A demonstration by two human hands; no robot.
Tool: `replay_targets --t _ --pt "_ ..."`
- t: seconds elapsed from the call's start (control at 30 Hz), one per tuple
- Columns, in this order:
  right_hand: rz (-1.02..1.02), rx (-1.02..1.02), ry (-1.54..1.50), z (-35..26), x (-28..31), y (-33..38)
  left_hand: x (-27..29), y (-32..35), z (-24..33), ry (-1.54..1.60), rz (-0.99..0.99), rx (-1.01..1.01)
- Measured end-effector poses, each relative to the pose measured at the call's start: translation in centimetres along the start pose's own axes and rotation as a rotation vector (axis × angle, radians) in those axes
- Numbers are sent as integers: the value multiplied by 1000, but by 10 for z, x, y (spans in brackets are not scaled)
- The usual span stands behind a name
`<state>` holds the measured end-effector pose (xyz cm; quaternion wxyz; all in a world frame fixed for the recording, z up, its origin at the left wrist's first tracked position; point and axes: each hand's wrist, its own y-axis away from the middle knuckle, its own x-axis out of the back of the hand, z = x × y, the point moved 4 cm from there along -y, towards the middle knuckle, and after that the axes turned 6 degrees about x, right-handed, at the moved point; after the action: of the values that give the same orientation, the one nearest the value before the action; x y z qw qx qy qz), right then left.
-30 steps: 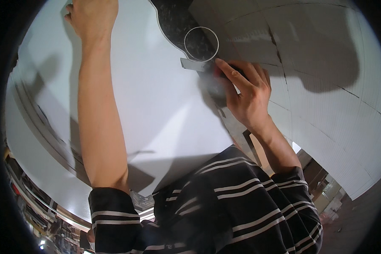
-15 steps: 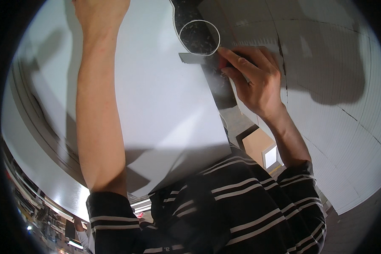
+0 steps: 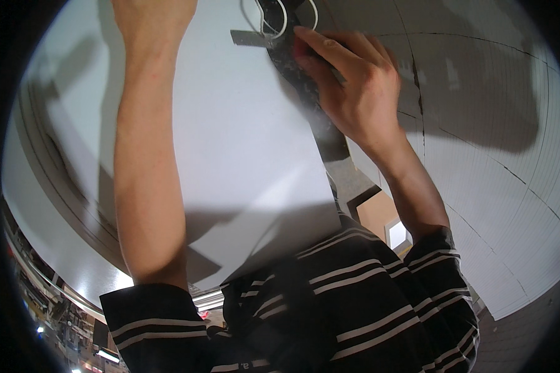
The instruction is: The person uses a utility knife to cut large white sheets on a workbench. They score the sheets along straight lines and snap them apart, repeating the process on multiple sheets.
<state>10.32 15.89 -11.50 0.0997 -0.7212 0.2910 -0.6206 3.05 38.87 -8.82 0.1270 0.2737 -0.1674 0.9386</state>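
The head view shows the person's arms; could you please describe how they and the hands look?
The left sleeve and right sleeve are black with paired pale stripes, leaving the left forearm and right forearm bare. The right hand is ungloved; the left hand, mostly cut off by the top edge, shows no glove either.

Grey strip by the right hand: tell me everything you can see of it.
The grey strip is flat, narrow and straight-edged, and looks like metal. It lies nearly crosswise, tilting slightly down to the right. Its blunt left end is over the white panel; its right part runs toward the right hand, passing by a thin white loop. Blur hides whether it joins the reddish piece at the fingertips.
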Motion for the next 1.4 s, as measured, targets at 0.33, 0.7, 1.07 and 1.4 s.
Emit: replay_targets --t 0.33,0.7,1.07,1.4 --pt "-52 -128 -26 -16 11 -2 -3 -6 1 -7 -8 -67" --pt "-22 -260 -1 -14 14 1 -20 5 11 10 -21 85" --pt "-21 -215 -55 4 6 -20 -26 -1 3 6 11 -23" --pt "-8 -134 -134 19 -15 -60 -12 0 1 22 26 -22"
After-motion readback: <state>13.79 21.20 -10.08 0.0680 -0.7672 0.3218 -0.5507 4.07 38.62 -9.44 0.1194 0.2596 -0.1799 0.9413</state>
